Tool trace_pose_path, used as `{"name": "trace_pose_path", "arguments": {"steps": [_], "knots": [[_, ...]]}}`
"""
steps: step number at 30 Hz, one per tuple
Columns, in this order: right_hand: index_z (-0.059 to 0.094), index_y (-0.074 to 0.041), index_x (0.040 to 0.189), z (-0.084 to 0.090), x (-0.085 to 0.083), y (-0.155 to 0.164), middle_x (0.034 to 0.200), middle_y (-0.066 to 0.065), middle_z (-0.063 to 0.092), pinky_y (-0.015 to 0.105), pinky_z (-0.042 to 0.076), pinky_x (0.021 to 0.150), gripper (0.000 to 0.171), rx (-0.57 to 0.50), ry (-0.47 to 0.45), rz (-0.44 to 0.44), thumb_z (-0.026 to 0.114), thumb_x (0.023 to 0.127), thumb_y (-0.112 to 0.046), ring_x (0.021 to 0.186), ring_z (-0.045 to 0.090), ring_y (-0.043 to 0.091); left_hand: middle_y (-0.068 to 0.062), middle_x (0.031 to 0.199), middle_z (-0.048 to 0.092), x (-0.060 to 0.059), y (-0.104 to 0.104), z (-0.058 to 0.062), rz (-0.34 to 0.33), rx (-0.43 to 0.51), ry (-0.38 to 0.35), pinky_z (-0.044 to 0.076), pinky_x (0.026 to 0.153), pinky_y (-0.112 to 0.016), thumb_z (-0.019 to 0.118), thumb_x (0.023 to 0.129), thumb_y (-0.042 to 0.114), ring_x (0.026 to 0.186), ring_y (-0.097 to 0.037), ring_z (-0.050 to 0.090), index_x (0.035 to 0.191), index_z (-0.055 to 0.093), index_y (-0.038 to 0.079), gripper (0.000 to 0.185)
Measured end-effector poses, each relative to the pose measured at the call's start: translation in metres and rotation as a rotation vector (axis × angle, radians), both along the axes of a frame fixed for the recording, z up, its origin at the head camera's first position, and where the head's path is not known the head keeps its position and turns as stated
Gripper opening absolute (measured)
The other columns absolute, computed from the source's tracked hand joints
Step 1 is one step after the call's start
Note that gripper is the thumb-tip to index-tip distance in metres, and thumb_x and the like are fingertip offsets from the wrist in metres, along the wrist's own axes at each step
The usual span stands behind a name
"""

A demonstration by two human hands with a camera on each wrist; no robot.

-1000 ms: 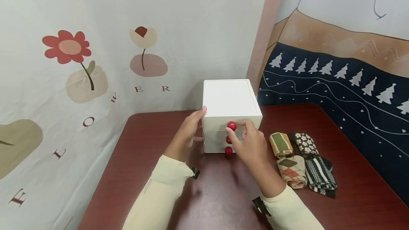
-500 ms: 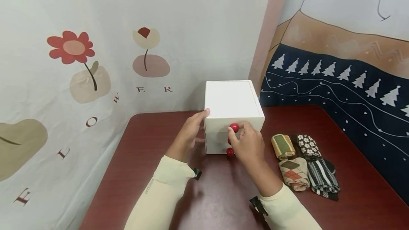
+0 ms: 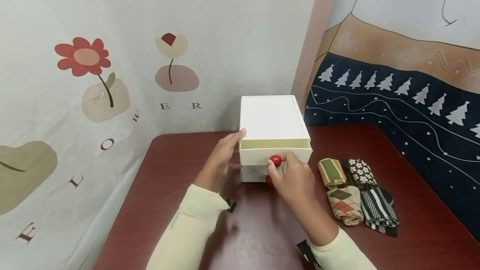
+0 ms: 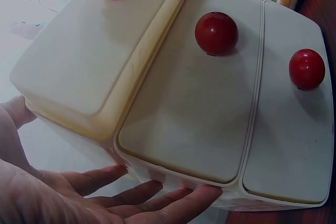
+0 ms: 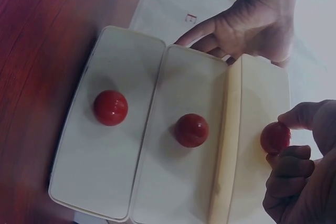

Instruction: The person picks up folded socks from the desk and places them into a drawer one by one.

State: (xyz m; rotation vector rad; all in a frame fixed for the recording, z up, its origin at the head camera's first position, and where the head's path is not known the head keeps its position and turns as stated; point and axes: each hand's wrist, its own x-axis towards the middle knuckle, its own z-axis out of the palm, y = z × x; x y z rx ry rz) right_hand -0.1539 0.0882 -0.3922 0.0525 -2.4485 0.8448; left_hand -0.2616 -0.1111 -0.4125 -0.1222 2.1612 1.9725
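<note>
Table (image 3: 168,170): dark red, filling the lower part of the head view.

White drawer unit (image 3: 273,118): upright near the table's back edge, centre of the frame, slightly right. Light enough, I judge, to slide if unbraced.

Rolled socks (image 3: 346,205): four, grouped at right of the frame, well apart from the unit.

Top drawer (image 3: 255,157): partly out, a pale strip of its inside showing below the unit's top; contents, if any, cannot be made out. Two lower drawers (image 4: 184,103) closed.

Left hand (image 3: 224,149): left of the unit, fingers extended along its side, thumb at the near top corner; bracing, not wrapped round anything. Good counterhold; keep fingertips out of the drawer's gap.

Right hand (image 3: 296,174): thumb and index finger pinching the top knob (image 3: 275,161), mid-front. Step in hand reads as drawing out the drawer: best pulled level, slowly, square to the front, stopping before it tips.
</note>
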Motion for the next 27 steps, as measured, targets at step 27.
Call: {"name": "trace_pose_path", "arguments": {"steps": [27], "knots": [[0.071, -0.011, 0.087, 0.003, 0.035, 0.005, 0.057, -0.001, 0.055, 0.035, 0.04, 0.05, 0.023, 0.109, 0.01, -0.012, 0.086, 0.087, -0.029, 0.053, 0.051, 0.018, -0.016, 0.143, 0.069, 0.022, 0.002, 0.028, 0.006, 0.051, -0.014, 0.057, 0.092, -0.057, 0.063, 0.104, 0.062, 0.142, -0.037, 0.062, 0.156, 0.056, 0.016, 0.07]]}}
